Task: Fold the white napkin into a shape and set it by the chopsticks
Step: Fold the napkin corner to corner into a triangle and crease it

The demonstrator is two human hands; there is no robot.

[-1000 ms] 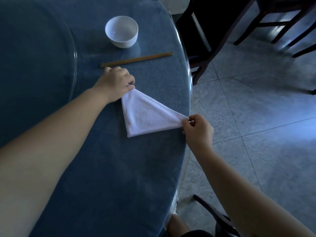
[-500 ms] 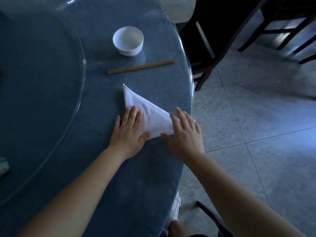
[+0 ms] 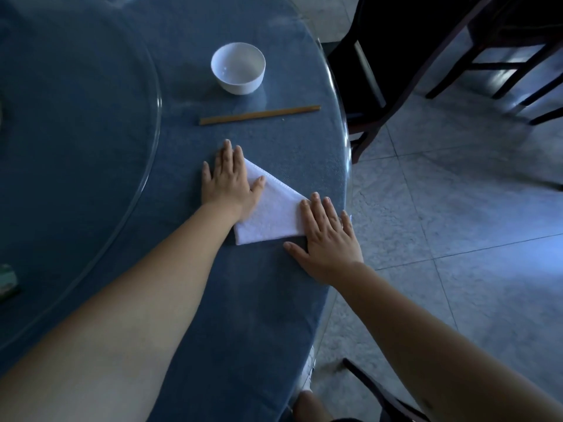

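Observation:
The white napkin (image 3: 274, 213), folded into a triangle, lies flat on the blue round table (image 3: 259, 315) near its right edge. My left hand (image 3: 230, 179) presses palm-down on the napkin's far left corner, fingers spread. Over the napkin's right corner rests my right hand (image 3: 324, 239), also flat with fingers apart. The wooden chopsticks (image 3: 260, 115) lie side by side just beyond the napkin, about a hand's length from my left fingertips.
A white bowl (image 3: 238, 67) stands behind the chopsticks. A glass turntable (image 3: 122, 178) covers the table's left part, with a small green thing (image 3: 7, 280) at the left edge. Dark wooden chairs (image 3: 396, 56) stand on the tiled floor to the right.
Both hands went from pinching the napkin's corners to pressing flat on it. My left hand has since slid from the near corner up to the far corner; the right hand stays at the right corner.

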